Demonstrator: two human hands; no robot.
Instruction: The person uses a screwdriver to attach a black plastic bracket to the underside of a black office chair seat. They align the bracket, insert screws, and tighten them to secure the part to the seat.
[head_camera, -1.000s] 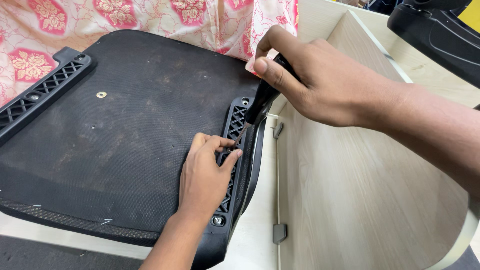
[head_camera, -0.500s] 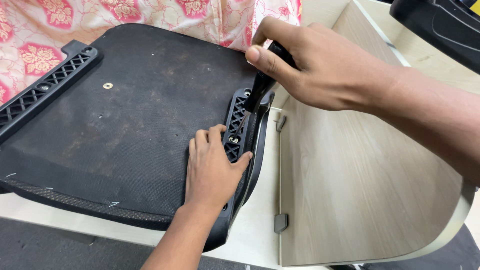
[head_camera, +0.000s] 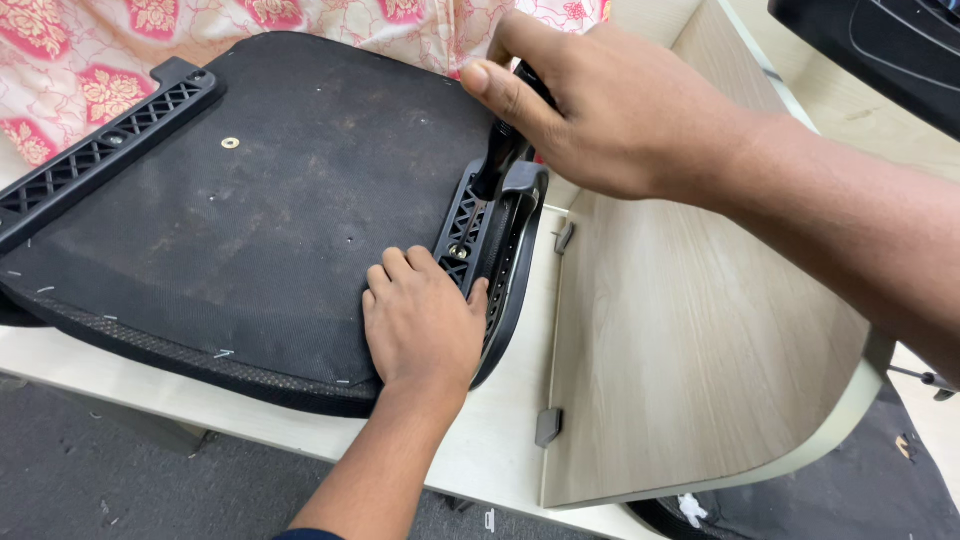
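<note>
**Head view: fixing the side bracket on an upturned seat**

Head view is showing a black seat base (head_camera: 250, 220) lying underside-up on the pale worktop (head_camera: 500, 440). The left hand (head_camera: 425, 325) is pressing flat, fingers together, on the fabric just beside the ribbed plastic bracket (head_camera: 470, 225) at the seat's right edge. The right hand (head_camera: 610, 110) is closing around a dark tool handle (head_camera: 497, 160) standing on the bracket's upper end. Judging from this, keeping the tool upright and the left palm bearing down firmly would stop the bracket shifting.
</note>
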